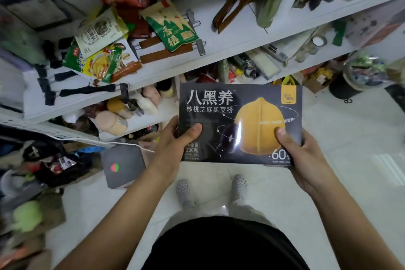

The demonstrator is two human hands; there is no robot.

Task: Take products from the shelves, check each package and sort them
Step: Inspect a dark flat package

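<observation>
Left of the flat black cardboard box (240,123) with a big yellow picture, a grey square thing (122,164) with a red and green spot lies on the white floor (350,138). Up and left of the box, green and yellow snack bags (103,59) lie on the long white shelf (230,35). The left hand (173,140) grips the box's left edge, thumb on the front. The box is held up over the floor, front side up. The right hand (302,151) grips the box's bottom right corner, thumb on the yellow picture.
</observation>
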